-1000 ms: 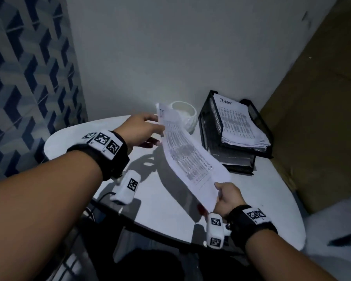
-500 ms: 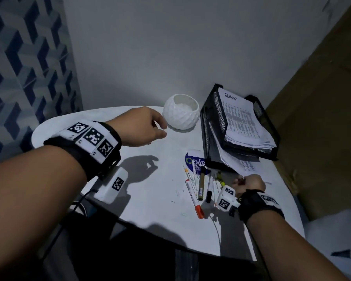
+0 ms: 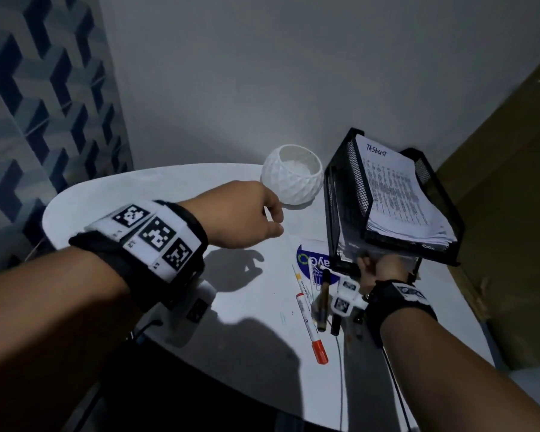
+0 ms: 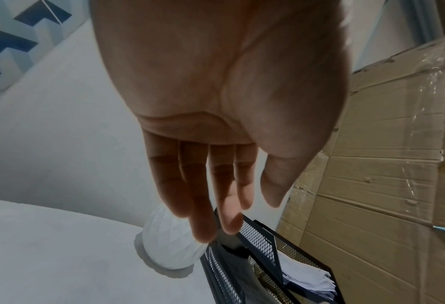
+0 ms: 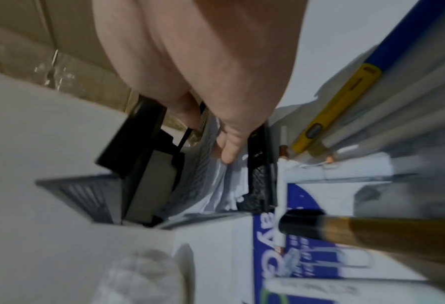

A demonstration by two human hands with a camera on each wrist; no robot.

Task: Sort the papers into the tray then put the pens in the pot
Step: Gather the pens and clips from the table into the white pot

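A black mesh two-tier tray point(image 3: 349, 194) stands at the back right of the table, with a stack of printed papers point(image 3: 399, 194) in its upper tier. My right hand point(image 3: 368, 263) is at the front of the lower tier. In the right wrist view my right hand point(image 5: 216, 139) pinches a sheet of paper point(image 5: 216, 185) that lies inside the tray point(image 5: 260, 179). My left hand point(image 3: 275, 219) hovers just left of the white faceted pot point(image 3: 292, 177), fingers relaxed and holding nothing point(image 4: 232, 216). Several pens lie in front of the tray, among them an orange-capped marker point(image 3: 312, 325) and a brown pen point(image 3: 323, 300).
A blue and white card point(image 3: 312, 260) with paper clips lies under the pens. The white round table point(image 3: 169, 188) ends close to my body. Cardboard point(image 3: 512, 213) stands to the right, with a patterned wall to the left.
Both hands held the sheet a second ago. My left hand let go and stays by the pot. My right hand has slid the sheet into the lower tier up to the tray's front.
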